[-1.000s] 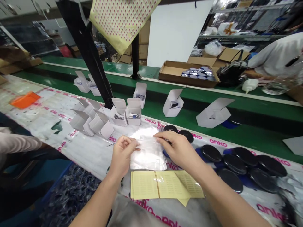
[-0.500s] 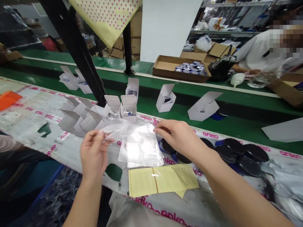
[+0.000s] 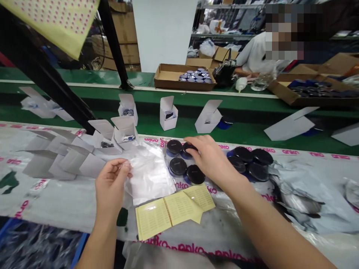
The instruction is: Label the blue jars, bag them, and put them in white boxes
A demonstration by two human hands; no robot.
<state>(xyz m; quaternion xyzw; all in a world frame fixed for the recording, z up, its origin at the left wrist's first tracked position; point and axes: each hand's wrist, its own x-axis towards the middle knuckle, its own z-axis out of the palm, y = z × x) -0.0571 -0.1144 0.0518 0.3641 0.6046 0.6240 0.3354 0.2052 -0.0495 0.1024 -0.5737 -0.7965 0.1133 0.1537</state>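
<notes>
Clear plastic bags (image 3: 148, 177) lie in a loose stack on a printed plastic sheet (image 3: 56, 201), with the left hand (image 3: 110, 185) pinching their upper left edge between thumb and fingers. The right hand (image 3: 210, 160) sits with curved fingers on a black round case (image 3: 190, 148); whether they grip it, I cannot tell. Yellow leaflets (image 3: 171, 209) lie just below the bags, and white cartons (image 3: 125, 130) stand beyond them.

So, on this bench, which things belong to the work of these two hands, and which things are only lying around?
Belonging to the work:
left hand pinching a clear plastic bag
right hand on round black cases
yellow printed sheets
open white cartons

Lying around:
cardboard box of round tins
white squeeze bottle
</notes>
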